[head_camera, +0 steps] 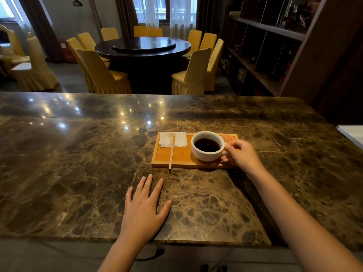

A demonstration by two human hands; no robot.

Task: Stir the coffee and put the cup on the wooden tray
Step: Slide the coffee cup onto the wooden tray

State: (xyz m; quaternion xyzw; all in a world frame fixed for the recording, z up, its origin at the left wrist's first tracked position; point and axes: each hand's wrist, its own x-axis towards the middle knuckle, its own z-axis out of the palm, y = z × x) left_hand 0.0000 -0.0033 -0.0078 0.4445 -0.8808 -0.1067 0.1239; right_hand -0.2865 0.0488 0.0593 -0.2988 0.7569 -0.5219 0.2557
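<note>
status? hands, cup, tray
Right hand grip shut on cup handle; left hand flat on counter, empty. Cup full, over wooden tray, contact unclear. Stir stick and napkin on tray's left, clear of cup.

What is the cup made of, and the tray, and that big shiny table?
The cup looks like glazed white ceramic: smooth, thick-walled, faintly glossy. The tray looks like light wood, perhaps bamboo, with a matte orange-tan surface and raised rim. The table looks like polished brown marble: pale veins run through it and it mirrors the lights.
</note>
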